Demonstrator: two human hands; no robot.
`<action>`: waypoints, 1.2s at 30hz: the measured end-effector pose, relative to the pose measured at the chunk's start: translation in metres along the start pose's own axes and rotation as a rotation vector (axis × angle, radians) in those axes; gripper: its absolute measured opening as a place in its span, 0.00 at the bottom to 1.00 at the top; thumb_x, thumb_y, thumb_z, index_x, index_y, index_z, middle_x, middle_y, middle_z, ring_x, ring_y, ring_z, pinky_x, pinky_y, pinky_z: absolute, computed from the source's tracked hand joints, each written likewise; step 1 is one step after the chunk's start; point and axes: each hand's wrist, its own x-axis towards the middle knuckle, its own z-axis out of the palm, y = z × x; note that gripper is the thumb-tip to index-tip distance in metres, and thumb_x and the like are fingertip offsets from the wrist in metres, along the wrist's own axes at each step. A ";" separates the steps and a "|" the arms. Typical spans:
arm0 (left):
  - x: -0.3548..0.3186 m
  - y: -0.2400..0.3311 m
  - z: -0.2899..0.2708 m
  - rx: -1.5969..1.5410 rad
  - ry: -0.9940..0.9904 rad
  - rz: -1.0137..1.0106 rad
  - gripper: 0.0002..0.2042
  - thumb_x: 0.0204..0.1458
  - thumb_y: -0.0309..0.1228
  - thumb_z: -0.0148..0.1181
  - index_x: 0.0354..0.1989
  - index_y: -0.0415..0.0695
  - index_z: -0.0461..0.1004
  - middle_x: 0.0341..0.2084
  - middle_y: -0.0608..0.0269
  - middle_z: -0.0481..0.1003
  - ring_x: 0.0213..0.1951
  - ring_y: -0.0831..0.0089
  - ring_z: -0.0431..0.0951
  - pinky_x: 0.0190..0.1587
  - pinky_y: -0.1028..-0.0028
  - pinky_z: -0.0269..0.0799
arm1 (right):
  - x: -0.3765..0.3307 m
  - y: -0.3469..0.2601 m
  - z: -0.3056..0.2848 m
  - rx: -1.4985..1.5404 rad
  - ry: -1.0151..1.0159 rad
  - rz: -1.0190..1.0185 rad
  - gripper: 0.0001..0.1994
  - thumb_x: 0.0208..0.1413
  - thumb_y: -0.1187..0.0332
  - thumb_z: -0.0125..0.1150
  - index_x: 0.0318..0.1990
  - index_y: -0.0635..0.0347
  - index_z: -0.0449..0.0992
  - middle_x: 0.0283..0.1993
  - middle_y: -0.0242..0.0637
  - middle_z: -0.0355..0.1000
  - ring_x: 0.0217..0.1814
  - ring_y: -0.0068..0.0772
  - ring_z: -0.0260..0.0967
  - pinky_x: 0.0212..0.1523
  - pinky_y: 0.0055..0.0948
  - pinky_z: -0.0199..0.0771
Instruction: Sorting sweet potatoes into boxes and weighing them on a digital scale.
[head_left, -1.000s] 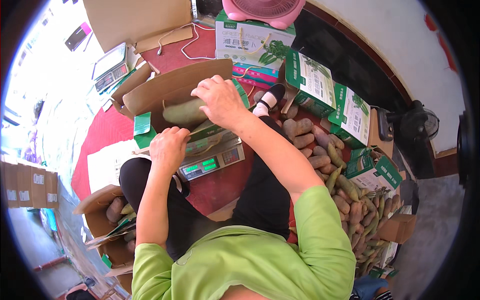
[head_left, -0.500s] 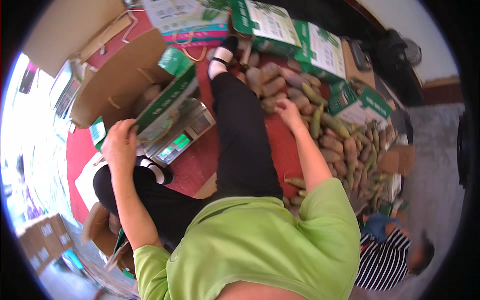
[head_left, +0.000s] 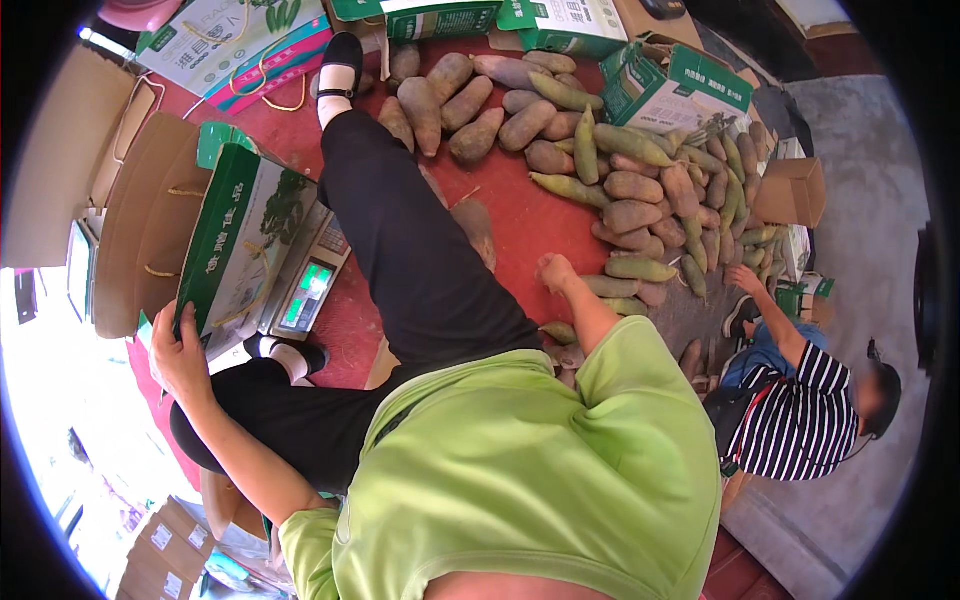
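Observation:
My left hand (head_left: 181, 356) grips the near edge of a green-and-white printed carton (head_left: 238, 240), thumb on its printed side. The carton stands tilted on a digital scale (head_left: 306, 298) with a green-lit display; its inside is mostly hidden. My right hand (head_left: 556, 272) is above the red mat, fingers curled in, with nothing visible in them. Closest to it are long green radishes (head_left: 640, 267) on its right. A lone reddish-brown radish (head_left: 475, 232) lies against my outstretched leg. Beyond spreads a pile of reddish-brown radishes (head_left: 632, 186) and green ones.
More printed cartons (head_left: 575, 25) line the far side, one open carton (head_left: 670, 95) beside the pile. A co-worker in a striped shirt (head_left: 790, 415) sits at the right, one hand (head_left: 742, 280) by the pile. Brown boxes (head_left: 165, 545) stand at lower left.
My right hand has drawn back from the radishes toward me. My left hand still holds the carton. The view has shifted, and the co-worker's arm now reaches to the pile.

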 end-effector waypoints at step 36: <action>-0.001 0.007 -0.003 0.088 0.008 -0.133 0.09 0.50 0.37 0.58 0.34 0.48 0.78 0.30 0.62 0.76 0.37 0.61 0.76 0.37 0.66 0.70 | 0.073 0.062 -0.191 1.055 0.317 0.678 0.37 0.38 0.40 0.69 0.55 0.44 0.65 0.53 0.34 0.67 0.36 0.42 0.69 0.31 0.41 0.68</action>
